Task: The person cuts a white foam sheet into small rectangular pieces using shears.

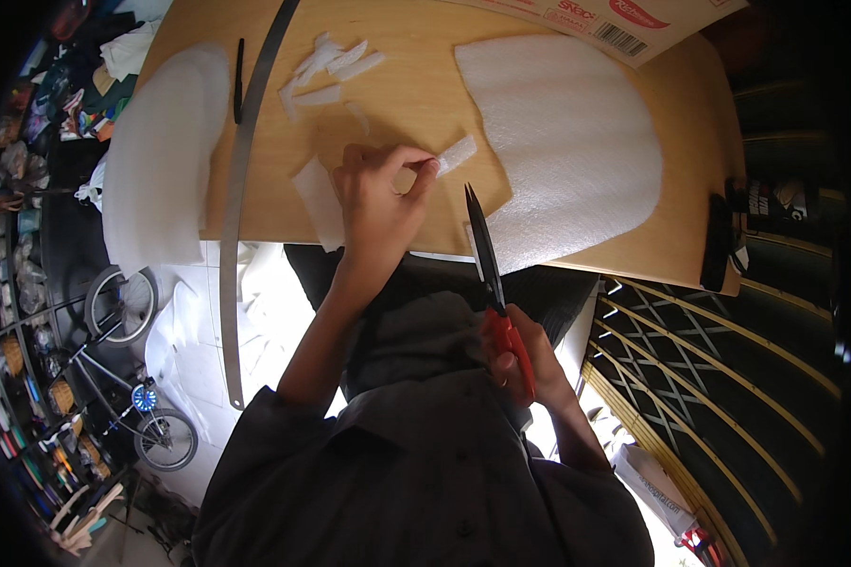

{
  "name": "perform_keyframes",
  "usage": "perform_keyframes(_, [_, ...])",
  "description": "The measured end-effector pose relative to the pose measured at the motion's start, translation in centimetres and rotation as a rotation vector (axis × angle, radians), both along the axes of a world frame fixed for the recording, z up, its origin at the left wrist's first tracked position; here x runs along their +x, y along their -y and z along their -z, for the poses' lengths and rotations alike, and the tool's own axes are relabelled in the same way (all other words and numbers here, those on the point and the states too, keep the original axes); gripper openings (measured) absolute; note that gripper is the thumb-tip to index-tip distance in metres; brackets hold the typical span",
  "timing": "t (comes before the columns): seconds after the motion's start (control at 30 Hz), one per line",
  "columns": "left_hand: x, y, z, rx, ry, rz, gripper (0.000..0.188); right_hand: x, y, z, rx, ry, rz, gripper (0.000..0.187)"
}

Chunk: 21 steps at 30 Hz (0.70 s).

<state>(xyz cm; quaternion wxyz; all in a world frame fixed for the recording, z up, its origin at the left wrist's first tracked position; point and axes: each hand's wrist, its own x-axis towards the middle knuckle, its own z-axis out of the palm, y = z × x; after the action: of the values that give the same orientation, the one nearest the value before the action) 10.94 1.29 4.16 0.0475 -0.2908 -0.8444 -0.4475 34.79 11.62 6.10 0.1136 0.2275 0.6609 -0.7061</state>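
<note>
My left hand [385, 194] is over the wooden table, thumb and forefinger pinching one end of a small white foam strip [459, 155]. In my right hand [534, 354] are scissors with red handles [511, 354], held at the table's near edge. Their dark blades [483, 241] point away from me and look closed or nearly so. Right of the blades lies a large white foam sheet [567, 142] with an uneven left edge. A loose foam piece [318, 203] lies beside my left wrist, and several foam scraps [329, 61] are scattered farther back.
A long metal ruler [242, 180] crosses the table [416, 76] and overhangs its near edge. To its left are a black pen [239, 80] and another foam sheet [165, 161]. A cardboard box [624, 24] sits at the back right. Beyond the table are a bicycle [113, 350] and a folding metal gate [709, 378].
</note>
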Motion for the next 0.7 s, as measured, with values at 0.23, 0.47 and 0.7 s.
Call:
perform_keyframes(0.23, [-0.3, -0.3, -0.4, -0.121, -0.191, 0.032, 0.016, 0.2, -0.4, -0.1, 0.013, -0.067, -0.007, 0.057])
perform_keyframes(0.47, [-0.8, 0.5, 0.1, -0.192, -0.191, 0.141, 0.018, 0.0, -0.5, 0.0, 0.129, -0.099, -0.090, 0.042])
perform_keyframes(0.7, [0.0, 1.2, -2.0, -0.200, -0.216, 0.227, 0.017, -0.8, -0.9, 0.0, 0.223, -0.089, -0.171, 0.043])
